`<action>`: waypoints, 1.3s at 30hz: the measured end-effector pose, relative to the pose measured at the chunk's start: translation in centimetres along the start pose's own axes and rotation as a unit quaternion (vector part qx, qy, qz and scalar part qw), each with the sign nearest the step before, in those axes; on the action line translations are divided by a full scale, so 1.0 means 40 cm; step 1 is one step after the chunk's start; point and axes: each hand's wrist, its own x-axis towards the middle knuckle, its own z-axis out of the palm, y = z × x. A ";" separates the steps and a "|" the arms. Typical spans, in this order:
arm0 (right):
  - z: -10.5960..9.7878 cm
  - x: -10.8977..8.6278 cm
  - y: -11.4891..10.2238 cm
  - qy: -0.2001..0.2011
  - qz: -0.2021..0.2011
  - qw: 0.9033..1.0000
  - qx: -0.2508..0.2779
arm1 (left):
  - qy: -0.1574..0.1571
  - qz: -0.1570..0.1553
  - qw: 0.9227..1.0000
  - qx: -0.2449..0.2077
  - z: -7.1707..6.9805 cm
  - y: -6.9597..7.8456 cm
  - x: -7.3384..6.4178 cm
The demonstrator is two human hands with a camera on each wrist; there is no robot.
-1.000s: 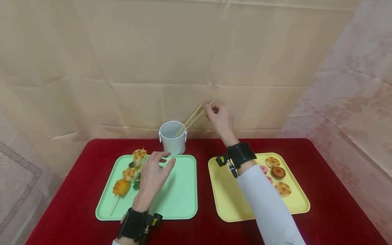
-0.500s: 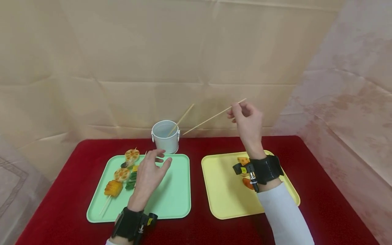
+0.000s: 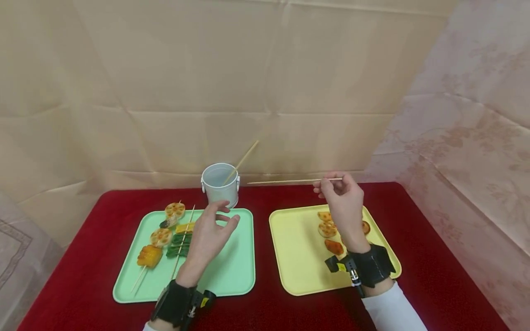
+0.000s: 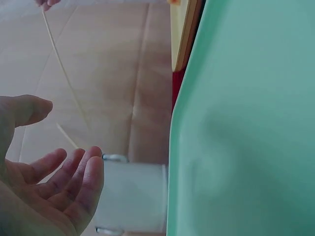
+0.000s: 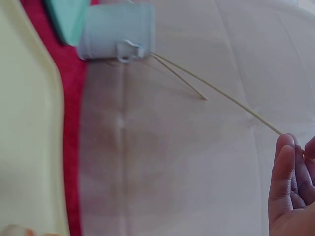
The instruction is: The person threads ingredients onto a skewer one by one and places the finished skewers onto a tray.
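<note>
My right hand (image 3: 345, 202) pinches a thin bamboo skewer (image 3: 285, 181) near one end, above the yellow tray (image 3: 296, 262). The skewer points left, almost level, toward the white bucket (image 3: 221, 196). In the right wrist view the same skewer (image 5: 221, 92) runs from the fingertips and overlaps the bucket's mouth. Another skewer (image 3: 247, 157) leans in the bucket. My left hand (image 3: 213, 234) holds nothing, fingers relaxed and thumb apart, over the green tray (image 3: 238, 262). Left of it lies a loaded skewer with corn (image 3: 150, 256) and lotus root slices (image 3: 161, 237).
Beside the left hand, folded green leaves (image 3: 178, 246) and a yellow piece (image 3: 185, 227) lie on the green tray with a skewer through them. On the yellow tray are browned slices (image 3: 333, 247), partly hidden by the right hand. A beige cloth (image 3: 198, 92) hangs behind the red table (image 3: 265, 303).
My right hand has drawn the skewer away from the bucket to the right, then lowered it to nearly level. The left hand has hardly moved. The view has shifted slightly.
</note>
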 end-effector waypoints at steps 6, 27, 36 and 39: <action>-0.001 -0.056 0.028 -0.035 0.031 0.999 0.026 | -0.009 -0.001 0.998 -0.065 0.034 0.014 -0.009; 0.095 -0.200 0.071 -0.148 0.061 0.984 0.079 | -0.053 -0.153 0.821 -0.548 0.131 0.073 -0.036; 0.119 -0.225 0.082 -0.166 0.062 0.981 0.082 | -0.046 -0.150 0.856 -0.492 0.155 0.073 -0.058; 0.119 -0.225 0.082 -0.173 0.071 0.980 0.074 | -0.039 -0.148 0.862 -0.483 0.156 0.074 -0.059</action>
